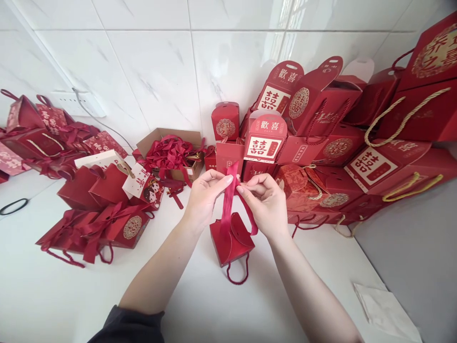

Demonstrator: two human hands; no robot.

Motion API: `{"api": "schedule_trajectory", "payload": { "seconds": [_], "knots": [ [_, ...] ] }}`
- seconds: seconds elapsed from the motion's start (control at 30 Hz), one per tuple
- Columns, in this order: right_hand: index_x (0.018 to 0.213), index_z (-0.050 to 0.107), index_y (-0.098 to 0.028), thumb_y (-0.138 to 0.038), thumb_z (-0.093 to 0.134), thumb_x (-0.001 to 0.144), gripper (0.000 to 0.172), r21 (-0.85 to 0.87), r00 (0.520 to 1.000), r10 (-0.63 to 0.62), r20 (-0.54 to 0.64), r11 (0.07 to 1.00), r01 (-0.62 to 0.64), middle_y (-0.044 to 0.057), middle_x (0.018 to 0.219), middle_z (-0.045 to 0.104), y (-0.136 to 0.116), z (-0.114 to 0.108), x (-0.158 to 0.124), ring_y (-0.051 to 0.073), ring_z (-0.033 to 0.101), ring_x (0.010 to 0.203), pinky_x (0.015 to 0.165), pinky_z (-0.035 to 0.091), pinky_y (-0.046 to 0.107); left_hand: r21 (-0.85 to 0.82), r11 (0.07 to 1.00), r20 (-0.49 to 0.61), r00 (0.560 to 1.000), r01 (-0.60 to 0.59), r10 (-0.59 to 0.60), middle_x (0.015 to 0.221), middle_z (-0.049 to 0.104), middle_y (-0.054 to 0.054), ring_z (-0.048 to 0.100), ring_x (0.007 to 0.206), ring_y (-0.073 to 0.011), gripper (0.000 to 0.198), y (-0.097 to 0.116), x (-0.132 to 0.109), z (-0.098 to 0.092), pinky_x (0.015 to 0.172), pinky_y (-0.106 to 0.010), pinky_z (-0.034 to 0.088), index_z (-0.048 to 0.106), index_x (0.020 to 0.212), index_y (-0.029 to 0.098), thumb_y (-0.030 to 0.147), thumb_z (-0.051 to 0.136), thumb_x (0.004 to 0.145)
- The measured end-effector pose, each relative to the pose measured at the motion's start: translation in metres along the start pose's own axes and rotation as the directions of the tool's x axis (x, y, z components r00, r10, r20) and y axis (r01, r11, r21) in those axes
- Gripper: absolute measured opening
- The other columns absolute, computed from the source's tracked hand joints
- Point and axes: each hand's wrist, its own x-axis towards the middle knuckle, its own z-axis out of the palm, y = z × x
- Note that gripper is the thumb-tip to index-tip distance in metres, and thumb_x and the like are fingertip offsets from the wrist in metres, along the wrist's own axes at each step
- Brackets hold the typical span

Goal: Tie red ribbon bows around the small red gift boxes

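A small red gift box with a cord handle stands on the white table in front of me. A red ribbon rises from the box's top. My left hand pinches the ribbon near its upper end. My right hand pinches the same ribbon from the other side, with a loop of it running down under the palm. Both hands are closed on the ribbon just above the box.
A cardboard box of red ribbons sits behind the hands. Ribbon-tied red bags lie at the left. Stacked red gift boxes and bags fill the right back. A white tissue lies at the lower right. A tiled wall stands behind.
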Motion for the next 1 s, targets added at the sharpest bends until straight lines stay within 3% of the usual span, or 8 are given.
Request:
{"api": "schedule_trajectory", "payload": {
  "seconds": [0.27,0.47,0.57,0.67,0.83,0.93,1.0],
  "knots": [
    [0.081,0.051,-0.022,-0.033,0.073,0.080,0.025,0.042,0.996,-0.046,-0.075,0.998,0.050,0.000,0.078,0.063,-0.003,0.006,-0.004,0.021,0.069,0.093,0.086,0.055,0.036,-0.083,0.995,-0.023,0.998,-0.061,0.059,0.072,0.068,0.001,0.065,0.072,-0.0095,0.018,-0.006,-0.004,0.006,0.074,-0.022,0.051,0.061,0.075,0.017,0.025,0.077,0.074],
    [0.081,0.051,-0.022,-0.035,0.072,0.081,0.024,0.056,0.994,-0.070,-0.081,0.996,0.075,0.000,0.079,0.063,0.001,0.011,-0.007,0.020,0.069,0.091,0.085,0.055,0.036,-0.084,0.993,-0.050,0.996,-0.083,0.079,0.073,0.069,0.001,0.068,0.076,-0.0137,0.023,-0.008,-0.004,0.006,0.077,-0.029,0.053,0.058,0.074,0.018,0.028,0.079,0.071],
    [0.086,0.054,-0.023,-0.036,0.070,0.083,0.021,-0.001,0.991,-0.108,-0.073,0.994,0.108,0.001,0.083,0.064,-0.003,0.009,-0.006,0.018,0.067,0.088,0.084,0.054,0.034,-0.038,0.994,-0.084,0.992,-0.099,0.096,0.073,0.070,0.001,0.069,0.075,-0.0145,0.024,-0.006,-0.004,0.006,0.077,-0.030,0.053,0.058,0.072,0.019,0.027,0.080,0.070],
    [0.098,0.060,-0.024,-0.038,0.067,0.085,0.020,-0.126,0.988,-0.147,-0.042,0.982,0.140,0.003,0.095,0.065,-0.007,0.002,-0.003,0.018,0.063,0.090,0.084,0.051,0.034,0.126,0.981,-0.099,0.982,-0.148,0.160,0.069,0.069,0.001,0.067,0.068,-0.0130,0.022,-0.005,-0.006,0.006,0.071,-0.027,0.052,0.059,0.069,0.018,0.026,0.080,0.069],
    [0.082,0.068,-0.023,-0.036,0.068,0.084,0.013,-0.207,0.980,-0.189,0.053,0.959,0.196,0.004,0.093,0.065,-0.012,-0.010,0.002,0.020,0.061,0.090,0.082,0.049,0.036,0.358,0.909,0.031,0.976,-0.214,0.217,0.070,0.069,-0.001,0.065,0.068,-0.0136,0.019,-0.002,-0.014,0.010,0.067,-0.026,0.048,0.059,0.070,0.018,0.027,0.076,0.074],
    [0.076,0.068,-0.024,-0.034,0.069,0.084,0.013,-0.141,0.976,-0.215,0.031,0.966,0.217,0.003,0.091,0.065,-0.021,-0.014,0.002,0.020,0.061,0.091,0.085,0.049,0.036,0.278,0.936,0.169,0.970,-0.218,0.175,0.076,0.068,-0.001,0.065,0.074,-0.0147,0.019,0.002,-0.015,0.008,0.073,-0.027,0.049,0.058,0.083,0.021,0.027,0.074,0.076],
    [0.077,0.067,-0.024,-0.033,0.068,0.084,0.013,-0.119,0.978,-0.207,0.016,0.971,0.207,0.003,0.090,0.064,-0.030,-0.015,0.002,0.020,0.062,0.088,0.083,0.050,0.036,0.189,0.968,0.338,0.937,-0.165,0.094,0.090,0.069,-0.003,0.066,0.085,-0.0170,0.029,0.005,-0.012,0.002,0.081,-0.029,0.050,0.058,0.094,0.023,0.025,0.077,0.072]
  ]
}}
